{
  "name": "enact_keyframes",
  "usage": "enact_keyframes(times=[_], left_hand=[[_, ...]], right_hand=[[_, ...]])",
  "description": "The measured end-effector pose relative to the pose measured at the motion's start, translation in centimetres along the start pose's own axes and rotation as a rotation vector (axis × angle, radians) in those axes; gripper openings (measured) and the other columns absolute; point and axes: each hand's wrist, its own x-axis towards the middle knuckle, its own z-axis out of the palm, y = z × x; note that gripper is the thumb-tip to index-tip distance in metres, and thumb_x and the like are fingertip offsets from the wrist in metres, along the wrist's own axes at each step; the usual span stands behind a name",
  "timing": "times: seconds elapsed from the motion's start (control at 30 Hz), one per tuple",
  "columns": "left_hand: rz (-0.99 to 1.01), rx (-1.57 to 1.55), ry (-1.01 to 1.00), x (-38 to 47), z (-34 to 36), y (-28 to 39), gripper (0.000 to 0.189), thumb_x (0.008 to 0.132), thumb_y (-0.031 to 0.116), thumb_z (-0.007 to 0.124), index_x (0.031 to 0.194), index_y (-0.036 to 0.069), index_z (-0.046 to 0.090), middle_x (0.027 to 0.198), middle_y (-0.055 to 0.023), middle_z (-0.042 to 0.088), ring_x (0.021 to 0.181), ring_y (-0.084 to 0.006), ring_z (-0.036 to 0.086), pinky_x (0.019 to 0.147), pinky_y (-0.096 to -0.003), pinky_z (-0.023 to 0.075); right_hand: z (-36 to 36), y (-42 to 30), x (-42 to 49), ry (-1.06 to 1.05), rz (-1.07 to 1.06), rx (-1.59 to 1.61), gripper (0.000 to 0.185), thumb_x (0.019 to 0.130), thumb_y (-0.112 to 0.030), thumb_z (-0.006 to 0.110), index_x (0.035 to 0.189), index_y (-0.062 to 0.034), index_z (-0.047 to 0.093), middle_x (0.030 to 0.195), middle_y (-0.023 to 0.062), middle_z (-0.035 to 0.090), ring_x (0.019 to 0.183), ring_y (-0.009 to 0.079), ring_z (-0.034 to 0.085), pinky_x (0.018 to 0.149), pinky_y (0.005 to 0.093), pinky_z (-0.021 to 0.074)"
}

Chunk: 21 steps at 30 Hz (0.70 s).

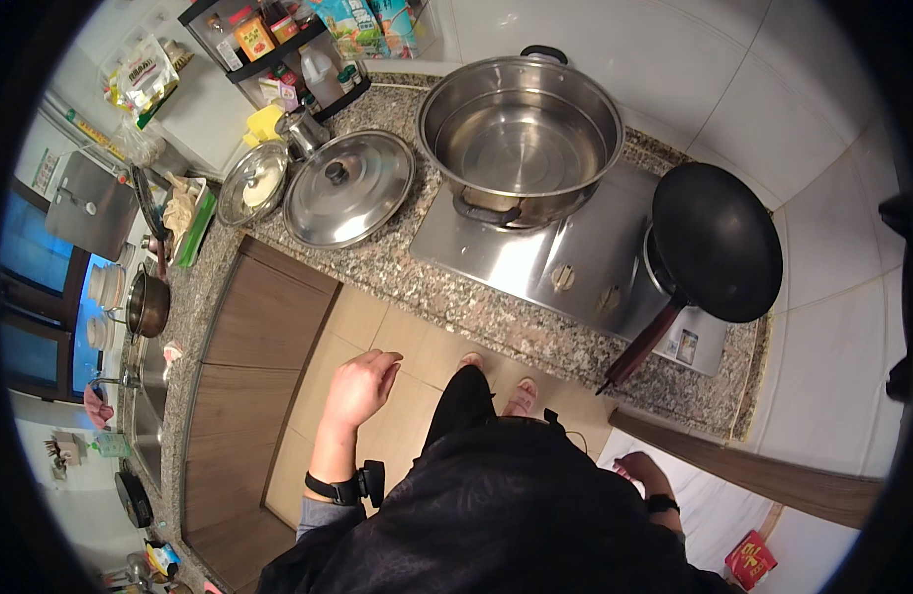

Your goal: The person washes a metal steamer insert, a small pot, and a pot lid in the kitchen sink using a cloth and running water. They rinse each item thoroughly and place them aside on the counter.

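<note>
My left hand hangs over the tiled floor, between the wooden cabinets and my leg, its fingers loosely curled with no object visible in them. My right hand is low at my right side, partly hidden by my dark clothing; its grip is hard to make out. Before me a large stainless steel pot stands uncovered on the left of the steel gas stove. A black wok with a wooden handle rests tilted on the right burner. A steel lid with a black knob lies on the granite counter.
Left of the lid are a glass lid or bowl, a steel pitcher and a black seasoning rack. A small saucepan sits near the sink. The granite counter edge runs before me. A red package lies at lower right.
</note>
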Motion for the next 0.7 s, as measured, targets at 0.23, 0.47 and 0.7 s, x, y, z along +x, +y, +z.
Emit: enact_keyframes(times=[0.23,0.47,0.7], left_hand=[[-0.046,0.007,0.027,-3.5,-0.8,-1.9,0.01,0.086,0.015,0.061,0.093,0.009,0.066,0.081,-0.0089,0.065,0.077,-0.0291,0.064,0.067,-0.0389,0.0524],[0.001,-0.02,0.125,-7.7,-4.3,-3.9,0.012,0.086,0.014,0.06,0.095,0.009,0.066,0.082,-0.009,0.066,0.078,-0.0292,0.064,0.068,-0.0387,0.0523],[-0.412,0.123,0.229,-29.2,-8.9,-14.2,0.013,0.086,0.015,0.06,0.096,0.009,0.066,0.084,-0.0092,0.066,0.079,-0.0297,0.064,0.07,-0.0396,0.0527]], right_hand=[[0.6,1.7,0.6,0.064,-0.033,0.004,0.036,0.095,-0.035,0.051,0.092,-0.0059,0.072,0.078,0.0061,0.071,0.067,0.0157,0.068,0.059,0.031,0.0506],[6.1,-0.1,-1.0,0.051,0.048,-0.089,0.03,0.092,-0.032,0.055,0.09,-0.0062,0.072,0.08,0.0054,0.071,0.068,0.0162,0.068,0.061,0.0324,0.0518],[13.5,-12.4,0.0,0.068,-0.187,-0.325,0.031,0.088,-0.029,0.061,0.092,-0.0005,0.072,0.076,0.0089,0.07,0.062,0.0168,0.065,0.063,0.0312,0.0521]])
